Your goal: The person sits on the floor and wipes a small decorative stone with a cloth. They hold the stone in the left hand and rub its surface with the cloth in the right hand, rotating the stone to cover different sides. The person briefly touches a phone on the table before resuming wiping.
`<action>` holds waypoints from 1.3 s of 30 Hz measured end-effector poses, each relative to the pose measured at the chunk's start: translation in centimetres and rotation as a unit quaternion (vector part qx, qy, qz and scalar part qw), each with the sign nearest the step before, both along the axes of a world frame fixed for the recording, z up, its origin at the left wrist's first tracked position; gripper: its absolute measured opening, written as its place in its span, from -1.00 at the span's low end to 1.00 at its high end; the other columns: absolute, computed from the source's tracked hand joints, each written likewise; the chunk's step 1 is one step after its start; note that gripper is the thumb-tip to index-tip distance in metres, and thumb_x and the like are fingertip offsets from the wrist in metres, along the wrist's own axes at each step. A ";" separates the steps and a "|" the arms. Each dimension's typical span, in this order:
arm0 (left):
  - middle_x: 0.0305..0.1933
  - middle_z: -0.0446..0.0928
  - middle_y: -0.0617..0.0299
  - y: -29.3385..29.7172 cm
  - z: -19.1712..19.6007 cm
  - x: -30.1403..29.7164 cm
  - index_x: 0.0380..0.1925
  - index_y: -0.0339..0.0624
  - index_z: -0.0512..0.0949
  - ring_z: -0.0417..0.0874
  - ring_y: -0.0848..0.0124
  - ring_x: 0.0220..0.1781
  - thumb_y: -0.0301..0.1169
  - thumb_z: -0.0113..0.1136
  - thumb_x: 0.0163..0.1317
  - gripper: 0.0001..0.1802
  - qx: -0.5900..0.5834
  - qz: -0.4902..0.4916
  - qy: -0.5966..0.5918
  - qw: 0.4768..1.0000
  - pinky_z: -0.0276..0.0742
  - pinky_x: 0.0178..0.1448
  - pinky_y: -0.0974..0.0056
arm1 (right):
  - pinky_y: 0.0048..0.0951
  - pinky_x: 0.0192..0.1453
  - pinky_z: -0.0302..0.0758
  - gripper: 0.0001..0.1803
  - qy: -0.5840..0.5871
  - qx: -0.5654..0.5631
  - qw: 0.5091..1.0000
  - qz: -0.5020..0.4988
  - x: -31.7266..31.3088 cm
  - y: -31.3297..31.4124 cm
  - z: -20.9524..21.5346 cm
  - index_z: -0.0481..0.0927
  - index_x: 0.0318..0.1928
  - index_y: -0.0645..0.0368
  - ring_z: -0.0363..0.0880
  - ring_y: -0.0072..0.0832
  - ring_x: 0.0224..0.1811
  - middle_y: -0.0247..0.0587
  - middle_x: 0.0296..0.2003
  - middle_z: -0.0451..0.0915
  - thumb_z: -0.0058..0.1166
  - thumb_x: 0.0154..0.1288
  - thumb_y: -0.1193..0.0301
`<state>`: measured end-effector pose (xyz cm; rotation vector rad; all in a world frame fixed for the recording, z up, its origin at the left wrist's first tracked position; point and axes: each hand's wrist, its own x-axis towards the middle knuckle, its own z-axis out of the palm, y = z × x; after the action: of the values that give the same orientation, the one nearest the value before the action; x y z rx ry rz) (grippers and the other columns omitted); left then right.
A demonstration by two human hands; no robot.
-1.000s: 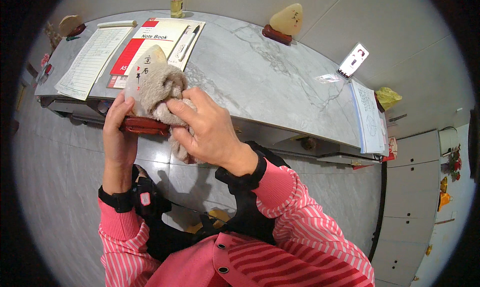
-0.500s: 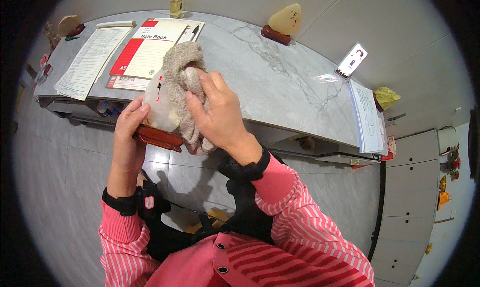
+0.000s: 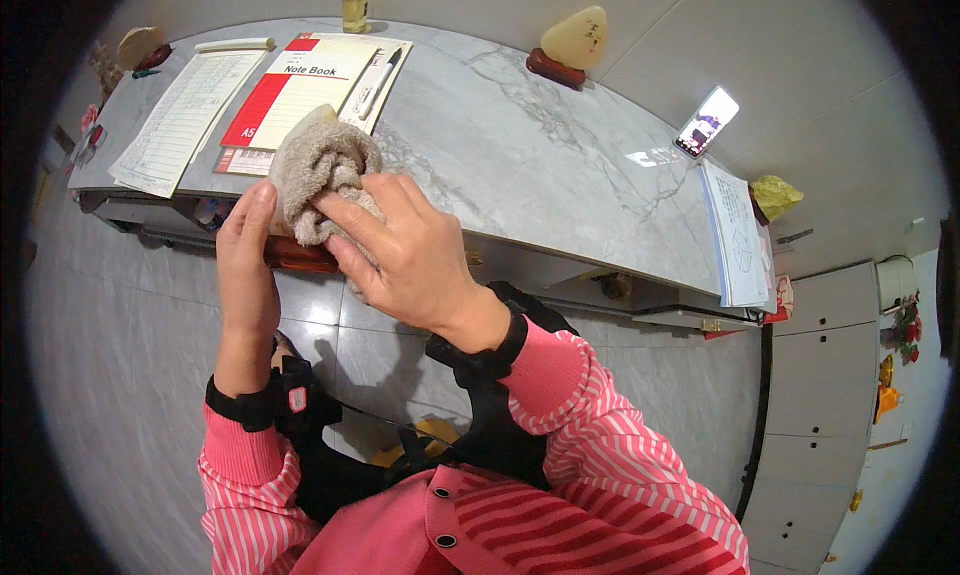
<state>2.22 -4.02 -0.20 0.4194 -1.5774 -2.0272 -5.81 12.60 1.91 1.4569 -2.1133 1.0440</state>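
The left hand (image 3: 248, 245) grips the stone ornament (image 3: 320, 116) at its left side, near the red-brown base (image 3: 302, 256), holding it up by the near edge of the bench (image 3: 520, 175). The right hand (image 3: 405, 245) bunches a soft beige cloth (image 3: 310, 165) against its face. Mostly covered, the stone seems hard, smooth, fairly heavy and chippable; the base probably offers the surest hold.
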 end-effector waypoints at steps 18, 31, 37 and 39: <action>-0.01 0.58 0.21 1.7 0.7 0.4 0.07 -0.33 0.50 0.55 0.50 0.01 -0.24 0.07 0.36 -0.58 0.041 -0.117 -0.001 0.992 0.39 0.15 0.40 | -0.15 0.24 0.42 -0.35 -0.145 -0.113 0.983 0.013 -3.0 -0.1 -0.5 0.44 0.22 0.11 0.42 0.06 0.19 0.11 0.17 0.36 0.23 0.06 0.33; 0.10 0.55 0.12 -0.6 -0.5 0.3 0.15 -0.37 0.44 0.54 0.35 0.16 -0.29 -0.02 0.40 -0.56 0.191 0.001 0.052 0.980 0.36 0.28 0.25 | -0.37 0.28 0.37 -0.37 -0.253 -0.096 0.956 0.115 -1.6 -0.1 -0.4 0.40 0.25 0.24 0.49 -0.28 0.19 0.02 0.12 0.51 0.18 0.12 0.47; 0.15 0.53 0.01 -1.7 -1.1 0.6 0.17 -0.37 0.40 0.57 0.24 0.17 -0.29 -0.08 0.45 -0.57 0.323 -0.161 0.095 0.928 0.46 0.28 0.14 | -0.36 0.19 0.42 -0.39 -0.245 -0.099 0.954 0.144 -0.8 0.6 0.2 0.44 0.22 0.18 0.54 -0.19 0.05 0.01 0.03 0.53 0.20 0.09 0.48; 0.15 0.53 0.00 -1.5 -1.1 0.6 0.17 -0.36 0.40 0.58 0.23 0.17 -0.29 -0.09 0.45 -0.57 0.331 -0.177 0.096 0.922 0.46 0.28 0.12 | -0.36 0.18 0.42 -0.38 -0.236 -0.084 0.961 0.118 -0.6 0.9 0.3 0.44 0.22 0.17 0.54 -0.18 0.03 0.00 0.01 0.53 0.20 0.07 0.48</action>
<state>2.87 -5.50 -1.34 0.1618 -0.8550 -2.7732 -6.42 13.45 2.26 1.5156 -2.1112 1.7677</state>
